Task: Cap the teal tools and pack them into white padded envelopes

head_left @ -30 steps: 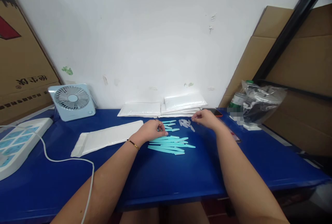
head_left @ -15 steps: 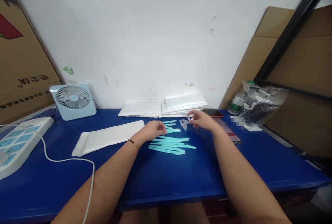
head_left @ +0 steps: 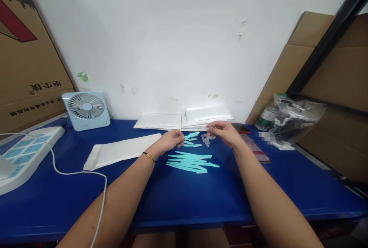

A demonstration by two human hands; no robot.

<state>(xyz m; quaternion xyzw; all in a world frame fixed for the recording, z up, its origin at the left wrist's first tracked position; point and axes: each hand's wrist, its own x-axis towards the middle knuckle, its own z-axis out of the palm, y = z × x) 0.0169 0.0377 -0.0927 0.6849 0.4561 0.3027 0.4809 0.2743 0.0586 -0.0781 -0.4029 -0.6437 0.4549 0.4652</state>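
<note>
At frame centre the left hand (head_left: 169, 140) pinches one teal stick (head_left: 192, 135); the right hand (head_left: 225, 132) pinches a clear cap (head_left: 209, 134). Below them lie about seven more sticks (head_left: 191, 161). Right of centre, a plastic bag (head_left: 293, 119) holds dark items beside one bottle (head_left: 266, 117). One fan (head_left: 86, 110) stands left.

Your left hand (head_left: 170, 140) pinches a teal stick (head_left: 192, 135) by its near end, just behind the pile of teal sticks (head_left: 191, 161) on the blue table (head_left: 178, 198). Your right hand (head_left: 224, 132) holds its fingers closed over something small and clear, behind and to the right of that pile, above a few clear caps (head_left: 206, 139). Left of the pile lies a white padded envelope (head_left: 122, 151). Far left of it stands a small fan (head_left: 86, 110).
</note>
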